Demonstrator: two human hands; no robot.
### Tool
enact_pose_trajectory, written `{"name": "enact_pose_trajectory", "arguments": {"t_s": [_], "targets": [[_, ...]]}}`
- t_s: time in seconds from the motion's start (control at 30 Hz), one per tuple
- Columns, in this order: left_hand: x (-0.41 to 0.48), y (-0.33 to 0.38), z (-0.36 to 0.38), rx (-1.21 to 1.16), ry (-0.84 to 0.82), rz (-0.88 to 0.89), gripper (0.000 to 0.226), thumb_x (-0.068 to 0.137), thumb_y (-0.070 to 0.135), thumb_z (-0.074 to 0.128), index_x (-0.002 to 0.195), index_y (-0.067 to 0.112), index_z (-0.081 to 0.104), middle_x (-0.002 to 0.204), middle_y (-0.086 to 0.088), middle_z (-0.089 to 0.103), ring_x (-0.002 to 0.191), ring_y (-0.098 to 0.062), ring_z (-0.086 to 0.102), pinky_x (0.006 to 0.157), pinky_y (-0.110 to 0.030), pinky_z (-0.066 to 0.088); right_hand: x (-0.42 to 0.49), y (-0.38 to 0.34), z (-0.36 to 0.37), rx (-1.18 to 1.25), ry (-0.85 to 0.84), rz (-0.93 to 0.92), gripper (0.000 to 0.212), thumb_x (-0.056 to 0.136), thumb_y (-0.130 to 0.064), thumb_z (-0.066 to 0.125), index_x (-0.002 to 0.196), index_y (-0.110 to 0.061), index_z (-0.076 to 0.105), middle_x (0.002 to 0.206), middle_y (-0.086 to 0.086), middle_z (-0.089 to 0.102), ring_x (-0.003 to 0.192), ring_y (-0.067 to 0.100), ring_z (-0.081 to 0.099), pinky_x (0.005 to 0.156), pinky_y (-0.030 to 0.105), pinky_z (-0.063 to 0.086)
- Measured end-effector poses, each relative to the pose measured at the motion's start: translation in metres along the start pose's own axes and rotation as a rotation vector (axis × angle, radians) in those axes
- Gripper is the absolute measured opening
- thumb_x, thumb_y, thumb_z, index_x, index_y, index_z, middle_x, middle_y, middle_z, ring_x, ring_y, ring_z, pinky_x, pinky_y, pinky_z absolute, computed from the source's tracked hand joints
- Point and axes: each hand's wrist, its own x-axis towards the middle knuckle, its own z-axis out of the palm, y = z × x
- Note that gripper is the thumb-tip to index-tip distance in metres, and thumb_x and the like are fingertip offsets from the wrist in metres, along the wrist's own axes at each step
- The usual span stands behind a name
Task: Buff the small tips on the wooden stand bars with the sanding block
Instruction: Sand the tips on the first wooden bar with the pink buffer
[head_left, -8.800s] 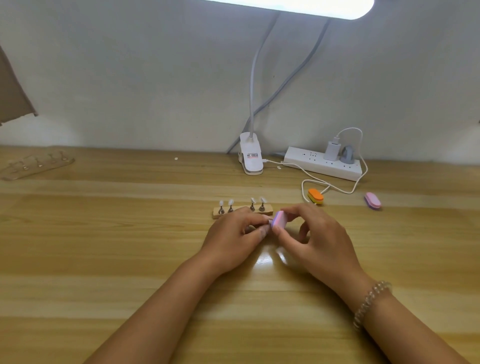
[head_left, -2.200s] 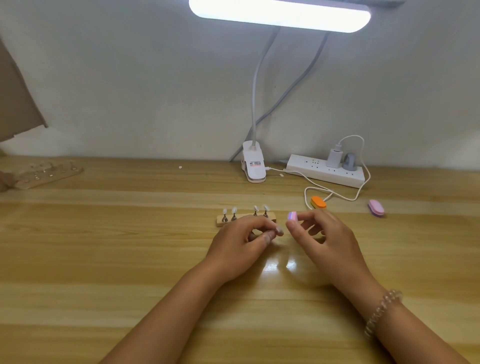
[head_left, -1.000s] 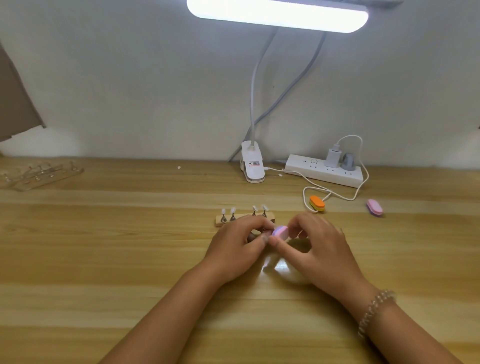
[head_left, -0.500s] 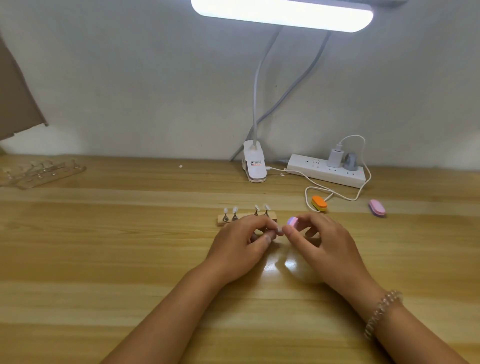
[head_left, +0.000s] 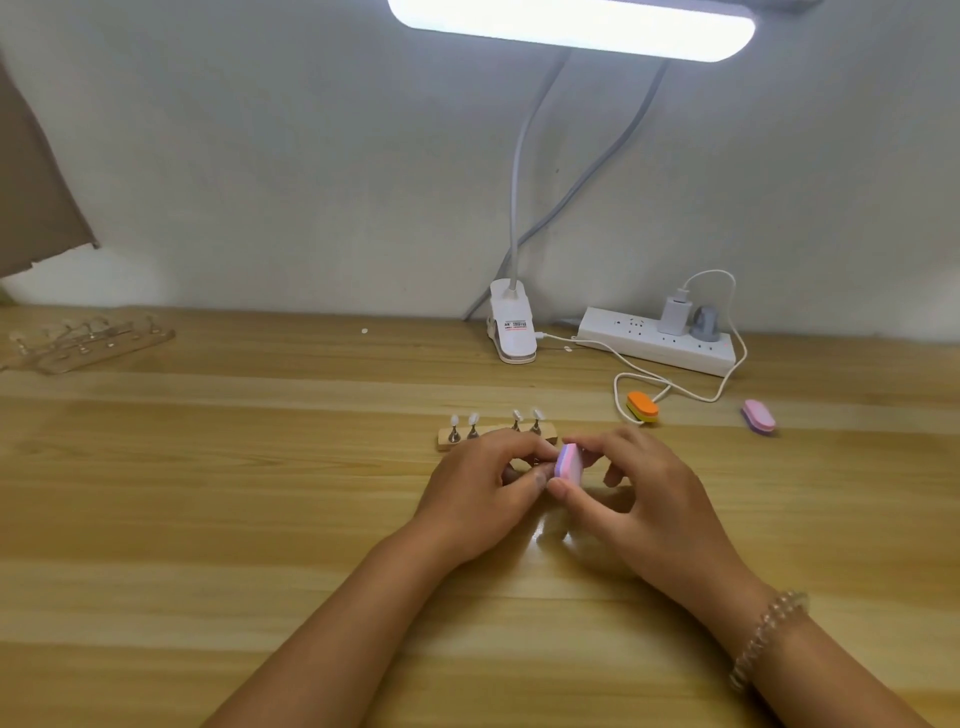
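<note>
Head view: the right hand pinches the pink sanding block on edge between thumb and forefinger, just above the table. The left hand has its fingers curled, fingertips against the block; whether they hold anything cannot be told. The stand bar lies just behind the left hand, with four tips upright on it. An orange block lies to the right.
</note>
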Motion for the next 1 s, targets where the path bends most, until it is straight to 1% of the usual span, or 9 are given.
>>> {"name": "enact_pose_trajectory", "arguments": {"t_s": [0.17, 0.27, 0.33, 0.43, 0.57, 0.73, 0.8, 0.93, 1.0], "targets": [[-0.0005, 0.0007, 0.0004, 0.004, -0.020, 0.025, 0.013, 0.092, 0.028, 0.066, 0.096, 0.038, 0.074, 0.094, 0.017, 0.069, 0.079, -0.008, 0.065, 0.075, -0.039, 0.054, 0.0052, 0.0055, -0.0007, 0.049, 0.042, 0.071, 0.025, 0.080, -0.045, 0.071, 0.103, -0.033, 0.071, 0.093, -0.013, 0.064, 0.078, 0.008, 0.054, 0.076, 0.038, 0.050], [-0.0005, -0.0014, -0.0004, 0.000, -0.001, 0.010, 0.019, 0.090, 0.021, 0.067, 0.098, 0.036, 0.075, 0.096, 0.017, 0.069, 0.068, 0.002, 0.059, 0.071, -0.029, 0.051, -0.0006, 0.0014, 0.0016, -0.013, 0.029, -0.026, 0.038, 0.081, -0.057, 0.065, 0.110, -0.033, 0.070, 0.093, -0.016, 0.061, 0.078, 0.006, 0.054, 0.071, 0.028, 0.048], [0.0003, -0.0017, -0.0003, 0.006, -0.003, 0.014, 0.015, 0.089, 0.027, 0.066, 0.097, 0.035, 0.075, 0.096, 0.017, 0.070, 0.068, 0.001, 0.059, 0.072, -0.030, 0.051, 0.0002, 0.0021, 0.0018, 0.028, 0.016, -0.008, 0.039, 0.080, -0.061, 0.063, 0.108, -0.034, 0.071, 0.092, -0.015, 0.061, 0.079, 0.006, 0.054, 0.070, 0.026, 0.046], [-0.0004, 0.0003, 0.0008, 0.016, -0.013, 0.019, 0.016, 0.085, 0.039, 0.062, 0.094, 0.039, 0.074, 0.090, 0.020, 0.068, 0.070, 0.000, 0.060, 0.072, -0.033, 0.054, 0.0062, 0.0070, 0.0004, 0.080, 0.020, 0.087, 0.028, 0.081, -0.052, 0.067, 0.100, -0.033, 0.072, 0.093, -0.013, 0.062, 0.077, 0.005, 0.052, 0.074, 0.030, 0.047], [0.0004, -0.0013, 0.0000, -0.045, 0.006, -0.015, 0.019, 0.083, 0.035, 0.063, 0.097, 0.037, 0.075, 0.094, 0.019, 0.069, 0.064, 0.002, 0.054, 0.070, -0.031, 0.050, -0.0001, -0.0004, 0.0006, 0.045, -0.001, -0.015, 0.038, 0.081, -0.054, 0.064, 0.113, -0.035, 0.069, 0.097, -0.017, 0.058, 0.086, 0.005, 0.056, 0.073, 0.023, 0.047], [-0.0001, -0.0003, 0.0002, -0.091, 0.013, 0.009, 0.014, 0.085, 0.040, 0.063, 0.092, 0.037, 0.075, 0.093, 0.018, 0.071, 0.055, -0.003, 0.045, 0.061, -0.028, 0.040, 0.0069, 0.0078, -0.0026, 0.184, 0.109, 0.132, 0.034, 0.086, -0.033, 0.069, 0.119, -0.025, 0.067, 0.105, -0.010, 0.060, 0.085, 0.011, 0.058, 0.078, 0.036, 0.053], [-0.0001, 0.0004, 0.0001, -0.095, 0.011, 0.001, 0.015, 0.084, 0.040, 0.062, 0.090, 0.038, 0.075, 0.091, 0.019, 0.070, 0.053, -0.002, 0.044, 0.061, -0.028, 0.038, 0.0061, 0.0072, -0.0020, 0.185, 0.130, 0.130, 0.038, 0.085, -0.030, 0.072, 0.121, -0.024, 0.062, 0.104, -0.009, 0.061, 0.083, 0.014, 0.058, 0.077, 0.034, 0.053], [0.0007, 0.0005, 0.0002, -0.082, 0.000, -0.026, 0.020, 0.080, 0.040, 0.060, 0.093, 0.039, 0.075, 0.093, 0.018, 0.071, 0.063, -0.006, 0.054, 0.070, -0.039, 0.051, -0.0001, 0.0014, 0.0033, 0.138, 0.028, 0.026, 0.030, 0.078, -0.044, 0.072, 0.100, -0.031, 0.056, 0.097, -0.014, 0.061, 0.081, 0.010, 0.056, 0.068, 0.024, 0.049], [0.0007, 0.0000, 0.0007, -0.057, -0.009, -0.015, 0.017, 0.082, 0.041, 0.063, 0.093, 0.040, 0.075, 0.092, 0.017, 0.071, 0.066, -0.005, 0.056, 0.073, -0.042, 0.054, 0.0044, 0.0054, 0.0021, 0.182, 0.028, 0.092, 0.028, 0.077, -0.044, 0.075, 0.093, -0.028, 0.058, 0.093, -0.010, 0.063, 0.075, 0.011, 0.057, 0.068, 0.026, 0.049]]}}
